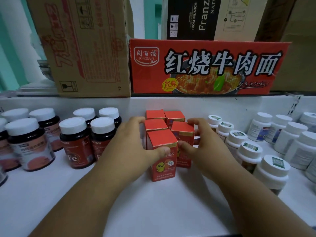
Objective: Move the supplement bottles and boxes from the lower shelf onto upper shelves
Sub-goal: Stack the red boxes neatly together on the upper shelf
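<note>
White shelf board (153, 202) carries 5 red supplement boxes (162, 142) in a tight cluster at its middle, between dark iron-supplement bottles (75, 142) and white-capped bottles (248, 151). Left hand (136, 139) and right hand (200, 142) bracket the cluster, fingers curled round its sides, thumbs on the front boxes. Judged step: squaring up boxes on a shelf. Next, a firm two-sided squeeze is needed, since the loose middle boxes could slip. Cartons, including a red noodle carton (205, 65), sit above.
</note>
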